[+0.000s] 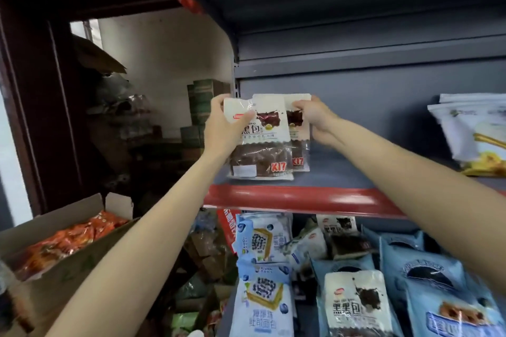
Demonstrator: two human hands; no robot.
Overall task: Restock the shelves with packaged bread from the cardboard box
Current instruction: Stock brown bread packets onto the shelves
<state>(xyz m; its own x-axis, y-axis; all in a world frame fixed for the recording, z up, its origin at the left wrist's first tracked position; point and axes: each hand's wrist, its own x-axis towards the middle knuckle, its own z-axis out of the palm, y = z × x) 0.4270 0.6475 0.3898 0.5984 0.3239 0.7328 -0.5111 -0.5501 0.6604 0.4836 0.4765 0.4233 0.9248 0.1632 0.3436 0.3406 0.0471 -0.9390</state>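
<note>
left hand (pixel 223 128) pinches front chocolate bread pack (pixel 260 139) by its top; right hand (pixel 315 117) pinches the rear pack (pixel 298 142); both upright at grey shelf (pixel 356 172) left end; seat bottoms flat, push back, square fronts before releasing

You can read a red "K17" on the front dark-bread packet (pixel 260 142) you hold and on the packet behind it (pixel 298 139), "黑黑包" on the lower-shelf packet (pixel 356 306), and "吐司面包" on the blue-white packet (pixel 262 306)
</note>
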